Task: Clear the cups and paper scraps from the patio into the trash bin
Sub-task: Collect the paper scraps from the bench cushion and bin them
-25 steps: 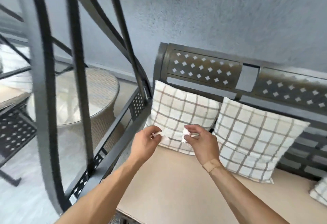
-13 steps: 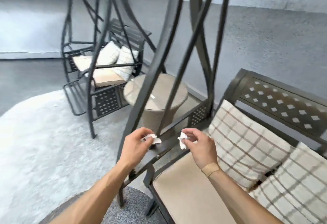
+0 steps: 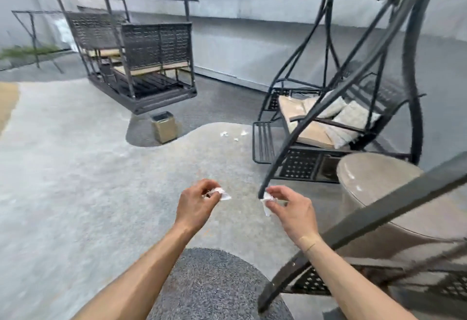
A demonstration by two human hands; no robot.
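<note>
Both arms reach forward over the pale rug (image 3: 75, 180). The left hand (image 3: 194, 204) pinches a crumpled paper scrap (image 3: 221, 193); the right hand (image 3: 293, 209) pinches another scrap (image 3: 266, 202). The trash bin (image 3: 165, 127) stands beyond the rug's far edge.

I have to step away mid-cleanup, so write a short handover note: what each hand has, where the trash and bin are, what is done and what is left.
Left hand: grip pinching a crumpled paper scrap.
Right hand: grip pinching a second scrap.
Trash bin: on the floor ahead, beside the wicker swing bench, open top.
Done: two scraps picked up, none binned yet.
Left: carry both to the bin and drop them; then collect the loose scraps on the rug near the metal swing seat. No cups are in view.
</note>
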